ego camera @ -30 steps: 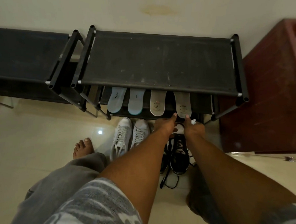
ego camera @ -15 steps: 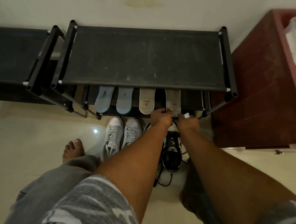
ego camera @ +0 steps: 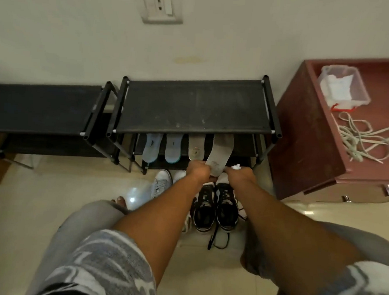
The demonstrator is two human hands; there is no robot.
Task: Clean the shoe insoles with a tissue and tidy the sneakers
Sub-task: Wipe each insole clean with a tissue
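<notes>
Pinching a grey insole (ego camera: 219, 154), left hand (ego camera: 197, 171); right hand (ego camera: 238, 175) balled round a white tissue (ego camera: 236, 166), w/ black sneakers (ego camera: 214, 209) below.

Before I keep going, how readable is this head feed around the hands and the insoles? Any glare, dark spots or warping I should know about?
Head view: dim, soft light; a bright glare spot on the floor tile; the rack shades the insoles under its top shelf; wide-angle bending at the edges; the tissue in the right hand reads as a small white blob.
</notes>
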